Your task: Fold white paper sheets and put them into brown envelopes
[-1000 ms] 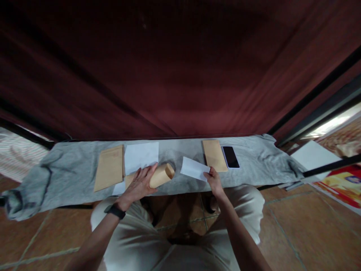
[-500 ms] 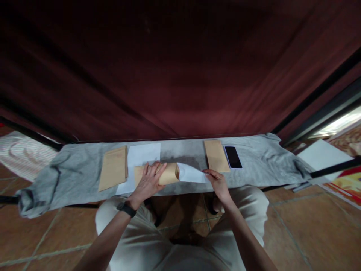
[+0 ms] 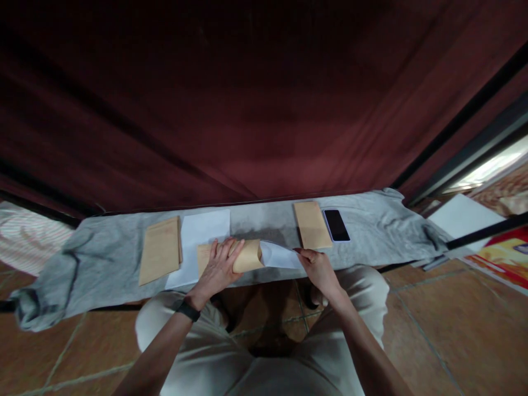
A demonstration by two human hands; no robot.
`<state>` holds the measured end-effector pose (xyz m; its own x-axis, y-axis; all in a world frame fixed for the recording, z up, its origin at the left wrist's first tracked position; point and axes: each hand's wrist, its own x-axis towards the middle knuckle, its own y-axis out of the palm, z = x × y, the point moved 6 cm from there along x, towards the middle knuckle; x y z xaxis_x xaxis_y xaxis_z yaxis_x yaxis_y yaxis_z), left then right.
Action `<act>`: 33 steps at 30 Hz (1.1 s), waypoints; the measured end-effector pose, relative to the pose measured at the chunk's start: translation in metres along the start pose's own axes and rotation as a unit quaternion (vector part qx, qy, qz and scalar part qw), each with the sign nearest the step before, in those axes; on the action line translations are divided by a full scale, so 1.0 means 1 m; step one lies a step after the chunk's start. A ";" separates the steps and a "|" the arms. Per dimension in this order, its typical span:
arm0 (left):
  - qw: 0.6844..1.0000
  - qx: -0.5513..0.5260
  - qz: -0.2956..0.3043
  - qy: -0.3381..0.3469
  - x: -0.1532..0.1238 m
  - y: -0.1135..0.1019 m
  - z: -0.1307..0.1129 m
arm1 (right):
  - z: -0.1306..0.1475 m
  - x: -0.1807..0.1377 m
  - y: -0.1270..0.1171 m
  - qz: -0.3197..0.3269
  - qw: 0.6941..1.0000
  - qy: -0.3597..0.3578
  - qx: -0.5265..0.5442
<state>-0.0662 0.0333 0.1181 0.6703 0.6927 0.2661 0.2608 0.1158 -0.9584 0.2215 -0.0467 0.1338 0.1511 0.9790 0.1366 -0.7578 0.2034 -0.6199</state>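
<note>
A brown paper envelope [image 3: 249,256] lies across the front of the cloth-covered bench, its open mouth facing right. My left hand [image 3: 218,267] grips it from above, thumb on the near side, and the envelope bulges a little. Out of the mouth sticks a folded white sheet of paper [image 3: 280,256], its left end hidden inside. The sheet's right end is pinched between the thumb and fingers of my right hand [image 3: 318,268]. Under the envelope's left part rests a flat white sheet [image 3: 202,226].
Brown envelopes in a small stack [image 3: 160,250] lie at the left. Another brown envelope [image 3: 312,224] sits at right, beside a phone [image 3: 336,225]. Grey cloth [image 3: 379,231] covers the narrow bench, against a dark red curtain [image 3: 264,137]. My knees are close to the front edge.
Slightly less of the white sheet shows outside the envelope, and my right hand has come a little nearer to its mouth. My left hand keeps its grip. The view has shifted slightly.
</note>
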 end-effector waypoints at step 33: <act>0.996 -0.051 0.013 0.071 0.035 -0.003 -0.056 | 0.025 -0.016 0.039 -0.033 0.999 -0.040 0.010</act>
<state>-0.0046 0.0168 0.1358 0.7676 0.5856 0.2604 0.3063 0.0216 -0.9517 0.1741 -0.0552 0.1268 0.1506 0.9594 0.2383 -0.7609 0.2664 -0.5917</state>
